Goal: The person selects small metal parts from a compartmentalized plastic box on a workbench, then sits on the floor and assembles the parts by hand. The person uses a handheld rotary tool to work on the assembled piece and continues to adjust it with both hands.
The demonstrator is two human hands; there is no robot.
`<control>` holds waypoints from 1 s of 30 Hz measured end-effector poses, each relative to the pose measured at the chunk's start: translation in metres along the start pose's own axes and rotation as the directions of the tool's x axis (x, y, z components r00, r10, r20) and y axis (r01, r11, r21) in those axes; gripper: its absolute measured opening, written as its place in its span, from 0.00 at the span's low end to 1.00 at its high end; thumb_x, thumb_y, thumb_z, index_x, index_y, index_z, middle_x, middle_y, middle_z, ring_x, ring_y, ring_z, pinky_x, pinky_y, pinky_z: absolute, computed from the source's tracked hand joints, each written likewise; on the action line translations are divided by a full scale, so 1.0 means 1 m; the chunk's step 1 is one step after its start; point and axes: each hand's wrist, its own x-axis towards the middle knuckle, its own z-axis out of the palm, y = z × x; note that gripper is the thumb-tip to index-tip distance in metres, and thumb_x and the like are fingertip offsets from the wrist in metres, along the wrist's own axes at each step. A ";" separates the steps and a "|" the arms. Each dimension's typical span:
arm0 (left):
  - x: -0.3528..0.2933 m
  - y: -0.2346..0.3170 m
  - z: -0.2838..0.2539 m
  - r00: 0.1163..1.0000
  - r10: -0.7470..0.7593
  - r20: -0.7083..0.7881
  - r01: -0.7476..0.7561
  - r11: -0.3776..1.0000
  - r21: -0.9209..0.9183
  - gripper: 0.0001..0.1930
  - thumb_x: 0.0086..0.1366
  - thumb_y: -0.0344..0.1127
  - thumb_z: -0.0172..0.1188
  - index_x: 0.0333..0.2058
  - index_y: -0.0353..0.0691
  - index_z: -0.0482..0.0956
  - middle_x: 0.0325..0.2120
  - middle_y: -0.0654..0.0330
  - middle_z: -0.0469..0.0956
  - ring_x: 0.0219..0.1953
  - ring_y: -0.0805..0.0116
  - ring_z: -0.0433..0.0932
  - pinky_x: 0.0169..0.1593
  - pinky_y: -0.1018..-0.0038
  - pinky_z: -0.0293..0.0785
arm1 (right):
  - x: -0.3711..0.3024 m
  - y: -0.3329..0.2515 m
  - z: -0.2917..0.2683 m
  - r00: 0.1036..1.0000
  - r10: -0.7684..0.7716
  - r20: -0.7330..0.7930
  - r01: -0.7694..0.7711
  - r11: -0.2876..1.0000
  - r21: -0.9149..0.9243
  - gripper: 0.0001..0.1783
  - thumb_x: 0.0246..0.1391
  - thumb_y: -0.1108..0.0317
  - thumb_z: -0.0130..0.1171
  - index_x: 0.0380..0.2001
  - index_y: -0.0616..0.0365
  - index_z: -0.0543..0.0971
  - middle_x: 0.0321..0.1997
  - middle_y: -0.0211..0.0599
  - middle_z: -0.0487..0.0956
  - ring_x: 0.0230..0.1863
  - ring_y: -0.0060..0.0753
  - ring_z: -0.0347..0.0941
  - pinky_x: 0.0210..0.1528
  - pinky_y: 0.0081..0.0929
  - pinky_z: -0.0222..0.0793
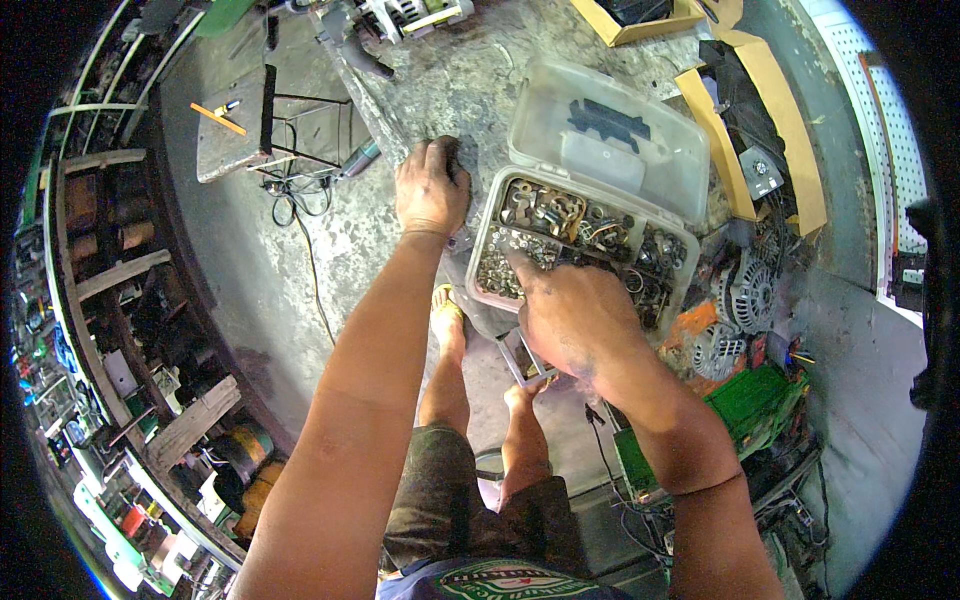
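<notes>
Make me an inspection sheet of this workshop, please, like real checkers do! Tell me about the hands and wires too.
Surface: grey table, stained and worn.
Job's things: plastic box with its lid open; metal pieces sit in its compartments.
Clutter: cardboard box of dark things; round metal parts at right.
Hands: left hand curled near the table's edge, grip unclear; right hand reaching into the plastic box.
Cables: dark cable on the floor.
Surroundings: crowded shelves at left.

small metal parts (500, 264) — individually indistinct
</notes>
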 end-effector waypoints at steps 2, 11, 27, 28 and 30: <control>0.000 0.000 0.000 1.000 0.001 -0.001 -0.001 1.000 0.000 0.18 0.65 0.34 0.64 0.54 0.47 0.81 0.46 0.51 0.82 0.51 0.43 0.82 0.58 0.50 0.76 | 0.003 -0.002 0.000 0.999 -0.007 -0.049 0.008 1.000 0.025 0.38 0.59 0.68 0.58 0.74 0.58 0.72 0.30 0.54 0.88 0.32 0.60 0.88 0.38 0.56 0.84; 0.000 -0.002 0.001 1.000 0.013 -0.003 -0.013 1.000 0.002 0.17 0.65 0.33 0.64 0.53 0.47 0.81 0.46 0.51 0.81 0.50 0.43 0.82 0.57 0.50 0.76 | -0.002 -0.012 0.009 1.000 0.030 0.005 -0.030 0.998 -0.062 0.39 0.61 0.68 0.56 0.77 0.55 0.70 0.30 0.52 0.88 0.32 0.56 0.88 0.36 0.55 0.84; -0.002 -0.003 0.001 1.000 -0.001 0.027 0.001 1.000 0.009 0.21 0.63 0.35 0.67 0.55 0.46 0.81 0.47 0.51 0.81 0.53 0.44 0.81 0.60 0.51 0.75 | -0.005 -0.002 0.000 0.999 0.036 -0.018 -0.037 0.999 -0.032 0.35 0.60 0.65 0.63 0.72 0.52 0.75 0.29 0.54 0.87 0.31 0.61 0.87 0.39 0.58 0.83; -0.002 -0.003 0.001 0.999 -0.007 0.035 0.006 1.000 0.020 0.21 0.63 0.35 0.67 0.55 0.46 0.81 0.47 0.51 0.81 0.54 0.45 0.81 0.60 0.51 0.75 | -0.002 -0.003 0.001 0.998 0.051 -0.037 -0.052 0.998 -0.030 0.35 0.60 0.64 0.63 0.72 0.53 0.76 0.29 0.54 0.87 0.31 0.61 0.87 0.39 0.58 0.83; -0.002 -0.003 0.001 1.000 0.004 0.024 -0.004 1.000 0.011 0.21 0.62 0.35 0.68 0.55 0.46 0.81 0.48 0.51 0.81 0.54 0.45 0.81 0.60 0.51 0.75 | 0.000 -0.003 0.002 0.997 0.057 -0.042 -0.059 0.997 -0.047 0.34 0.60 0.64 0.63 0.71 0.54 0.76 0.28 0.54 0.87 0.31 0.60 0.87 0.39 0.58 0.84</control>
